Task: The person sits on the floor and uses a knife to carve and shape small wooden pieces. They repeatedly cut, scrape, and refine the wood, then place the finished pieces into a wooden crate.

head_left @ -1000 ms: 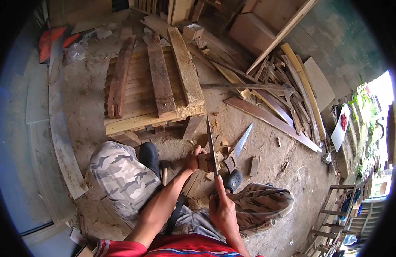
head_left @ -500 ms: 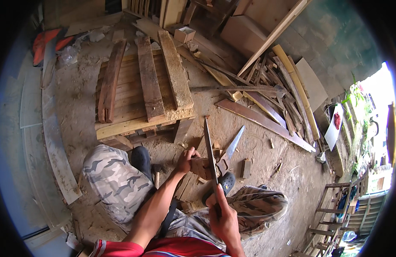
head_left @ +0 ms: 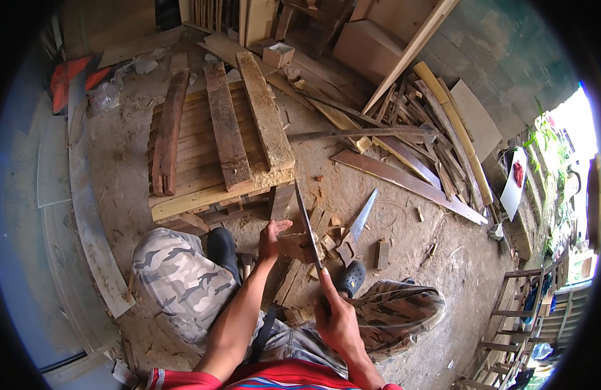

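Note:
My right hand [head_left: 338, 320] is closed round the handle of a machete [head_left: 307, 224]; its long, dark, narrow blade points up and away. The blade passes beside a brown wood block [head_left: 294, 247], partly covering its right end; whether they touch I cannot tell. At the block's left end is my left hand [head_left: 269, 242], fingers stretched out to the right along its far side and not wrapped round it. Beneath the block lie lengths of wood [head_left: 287, 283] and chips. A handsaw [head_left: 361, 218] lies on the ground just right of the machete.
Ahead stands a low slatted wooden platform [head_left: 203, 130] carrying thick planks [head_left: 228, 127]. Scrap boards [head_left: 437, 123] are heaped at the far right. A small block [head_left: 382, 254] lies right of my shoe [head_left: 351, 278]. A wooden ladder-like frame [head_left: 508, 330] is at the lower right.
My left hand's fingers have gone from curled at the block to stretched out. The machete's tip has swung left, and the view has shifted slightly.

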Tool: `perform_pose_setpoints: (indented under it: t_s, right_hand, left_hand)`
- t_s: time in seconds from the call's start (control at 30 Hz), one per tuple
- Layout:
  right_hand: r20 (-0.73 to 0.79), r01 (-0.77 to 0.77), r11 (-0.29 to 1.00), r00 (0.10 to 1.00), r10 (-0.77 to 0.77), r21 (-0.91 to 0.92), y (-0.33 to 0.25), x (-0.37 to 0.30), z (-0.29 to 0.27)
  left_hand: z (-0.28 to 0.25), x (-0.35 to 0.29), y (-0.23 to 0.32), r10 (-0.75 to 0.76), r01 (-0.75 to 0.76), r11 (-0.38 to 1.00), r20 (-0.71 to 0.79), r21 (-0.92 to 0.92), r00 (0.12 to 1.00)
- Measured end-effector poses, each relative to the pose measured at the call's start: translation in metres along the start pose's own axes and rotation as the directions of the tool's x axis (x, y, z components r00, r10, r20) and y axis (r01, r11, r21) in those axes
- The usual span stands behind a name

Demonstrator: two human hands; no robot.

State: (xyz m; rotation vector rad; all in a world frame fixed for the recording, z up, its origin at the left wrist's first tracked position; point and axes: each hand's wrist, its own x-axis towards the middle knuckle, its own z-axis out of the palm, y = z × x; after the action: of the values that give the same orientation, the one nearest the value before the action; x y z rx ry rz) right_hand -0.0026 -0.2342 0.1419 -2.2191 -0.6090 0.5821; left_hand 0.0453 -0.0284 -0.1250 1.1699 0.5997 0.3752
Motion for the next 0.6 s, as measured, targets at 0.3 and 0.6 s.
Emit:
perform_pose_setpoints:
  t_s: [0.3,0.6]
  right_hand:
    - [-0.021,0.000,1.000,1.000,-0.001,-0.029,0.003,-0.005,-0.001]
    - [-0.016,0.013,0.998,1.000,-0.014,-0.066,0.043,0.009,0.026]
  left_hand:
    - [-0.005,0.008,0.006,0.257,-0.257,0.949,0.024,0.181,0.966]
    - [-0.002,-0.004,0.000,0.062,-0.083,0.987,0.147,0.140,0.987]
